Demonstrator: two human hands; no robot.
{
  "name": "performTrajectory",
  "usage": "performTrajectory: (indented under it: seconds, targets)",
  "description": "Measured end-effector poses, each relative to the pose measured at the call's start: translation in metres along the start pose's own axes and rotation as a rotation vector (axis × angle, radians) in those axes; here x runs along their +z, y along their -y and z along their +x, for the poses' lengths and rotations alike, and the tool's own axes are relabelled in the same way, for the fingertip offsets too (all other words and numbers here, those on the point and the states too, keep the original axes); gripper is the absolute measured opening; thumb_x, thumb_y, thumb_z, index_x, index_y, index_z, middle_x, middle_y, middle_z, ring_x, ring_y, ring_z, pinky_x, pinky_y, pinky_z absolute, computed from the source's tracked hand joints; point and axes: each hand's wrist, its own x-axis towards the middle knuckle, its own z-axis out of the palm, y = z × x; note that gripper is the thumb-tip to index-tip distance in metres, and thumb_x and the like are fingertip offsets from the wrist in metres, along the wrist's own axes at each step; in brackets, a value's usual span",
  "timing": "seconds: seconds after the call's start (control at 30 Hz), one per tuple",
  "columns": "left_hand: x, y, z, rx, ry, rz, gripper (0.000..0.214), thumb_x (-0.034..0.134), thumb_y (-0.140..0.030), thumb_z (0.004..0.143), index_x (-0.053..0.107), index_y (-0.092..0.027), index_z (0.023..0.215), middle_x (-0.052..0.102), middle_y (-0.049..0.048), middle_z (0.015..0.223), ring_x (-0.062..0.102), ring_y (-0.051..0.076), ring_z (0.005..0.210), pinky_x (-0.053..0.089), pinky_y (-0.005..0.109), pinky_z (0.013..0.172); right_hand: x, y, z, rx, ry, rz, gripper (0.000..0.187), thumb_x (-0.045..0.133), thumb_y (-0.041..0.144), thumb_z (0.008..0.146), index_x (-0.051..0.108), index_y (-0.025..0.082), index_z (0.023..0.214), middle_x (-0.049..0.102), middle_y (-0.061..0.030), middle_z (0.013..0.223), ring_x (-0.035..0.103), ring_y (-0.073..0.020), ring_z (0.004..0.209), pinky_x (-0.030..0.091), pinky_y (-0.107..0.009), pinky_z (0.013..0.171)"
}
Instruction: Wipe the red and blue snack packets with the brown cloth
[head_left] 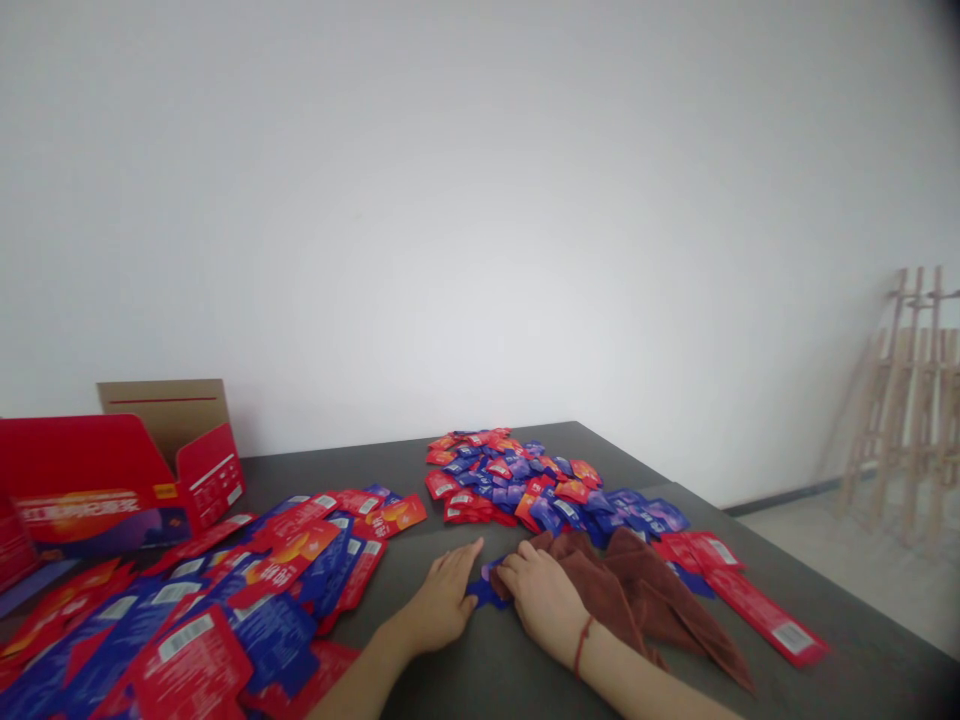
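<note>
Blue foil sachet (486, 594) lies on the dark tabletop (480, 675) between left hand (439, 600) and right hand (541, 602), both low, fingers spread; grip unconfirmed. Light, slick, limp item; take by sealed edge.

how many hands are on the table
2: the left hand lies on the dark table by a blue sachet; the right hand touches that sachet beside a brown towel.

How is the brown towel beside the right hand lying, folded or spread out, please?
Spread loosely: the brown towel lies rumpled on the dark table, one pointed corner trailing away from the right hand.
</note>
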Motion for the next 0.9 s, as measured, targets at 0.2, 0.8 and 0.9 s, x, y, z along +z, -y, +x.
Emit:
performTrajectory:
  seconds: [0.2, 0.8, 0.9]
  targets:
    - [0.003, 0.003, 0.0, 0.091, 0.005, -0.01, 0.084, 0.041, -0.009, 0.073, 0.014, -0.024, 0.15, 0.03, 0.0048, 0.153, 0.025, 0.019, 0.139, 0.015, 0.047, 0.114, 0.006, 0.016, 0.012, -0.181, -0.017, -0.017, 0.019, 0.048, 0.019, 0.094, 0.064, 0.019, 0.104, 0.066, -0.0056, 0.1, 0.051, -0.0217, 0.096, 0.041, -0.033, 0.074]
    - [-0.003, -0.011, -0.002, 0.071, -0.003, -0.034, 0.08, 0.039, -0.006, 0.077, 0.011, -0.021, 0.15, 0.041, 0.0058, 0.147, 0.028, 0.016, 0.138, 0.015, 0.044, 0.114, 0.002, -0.021, -0.002, 0.122, -0.007, -0.057, 0.027, 0.043, 0.011, 0.092, 0.067, 0.016, 0.103, 0.066, -0.0106, 0.095, 0.052, -0.0262, 0.095, 0.04, -0.037, 0.076]
    - [0.004, -0.013, 0.001, 0.046, -0.052, -0.018, 0.068, 0.04, -0.012, 0.084, 0.019, -0.021, 0.148, 0.041, 0.0073, 0.146, 0.033, 0.017, 0.136, 0.017, 0.045, 0.114, 0.005, -0.004, 0.004, 0.078, 0.006, -0.051, 0.026, 0.044, 0.013, 0.092, 0.066, 0.016, 0.105, 0.066, -0.0094, 0.095, 0.052, -0.0251, 0.096, 0.04, -0.036, 0.078]
